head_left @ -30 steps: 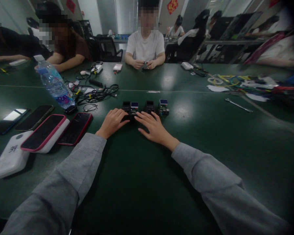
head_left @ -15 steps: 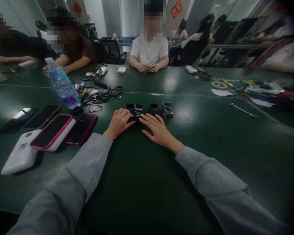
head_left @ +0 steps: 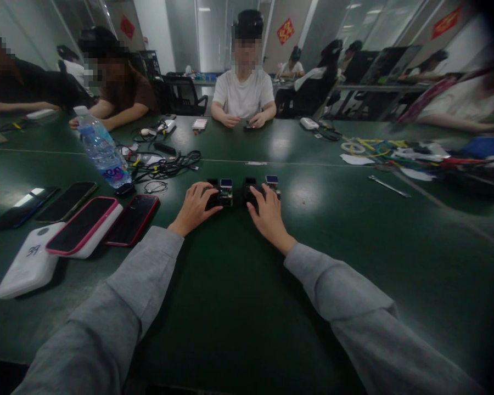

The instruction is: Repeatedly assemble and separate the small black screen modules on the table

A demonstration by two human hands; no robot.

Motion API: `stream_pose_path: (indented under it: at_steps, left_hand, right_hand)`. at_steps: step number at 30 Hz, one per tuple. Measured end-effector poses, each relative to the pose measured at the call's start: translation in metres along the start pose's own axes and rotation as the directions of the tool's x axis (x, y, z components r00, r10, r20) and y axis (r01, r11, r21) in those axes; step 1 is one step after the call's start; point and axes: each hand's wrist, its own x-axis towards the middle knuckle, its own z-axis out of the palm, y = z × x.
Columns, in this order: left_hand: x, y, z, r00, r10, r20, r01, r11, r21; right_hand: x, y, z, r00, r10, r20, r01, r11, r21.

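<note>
My left hand [head_left: 192, 206] curls around the left side of a small black box-like device [head_left: 213, 201], thumb along its front. Against that device stands a green circuit board with a little screen [head_left: 226, 183]. My right hand [head_left: 270, 213] lies over a second black device [head_left: 250, 181], its fingers bent and apart, thumb near the front. Beyond those fingers shows another circuit board with a small screen [head_left: 272, 179], partly covered by my hand. Whether my right fingertips press on the device or only rest there, I cannot tell.
To the left lie several phones [head_left: 134, 219] and a white power bank [head_left: 27, 263]. A water bottle [head_left: 102, 148] and black cables [head_left: 177, 164] stand behind them. A wrench [head_left: 389, 186] and a wire heap [head_left: 420, 153] are at right. A person [head_left: 243, 93] sits opposite.
My right hand has drawn back from the left circuit board and turned over the right-hand black device. My left hand stays at the left device. The camera view has shifted slightly.
</note>
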Motion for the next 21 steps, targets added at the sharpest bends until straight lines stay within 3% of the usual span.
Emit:
stream_pose_path:
  at_steps: [5,21]
  left_hand:
    - [-0.001,-0.002,0.002,0.999,0.014,0.045,-0.011,0.999,-0.052]
    - [0.001,-0.006,0.009,0.988,0.02,0.156,0.0,0.993,-0.122]
  right_hand:
    - [0.0,0.005,0.006,0.998,-0.057,0.036,0.059,0.997,-0.042]
    - [0.0,-0.008,-0.004,0.976,-0.181,0.125,0.188,0.981,-0.049]
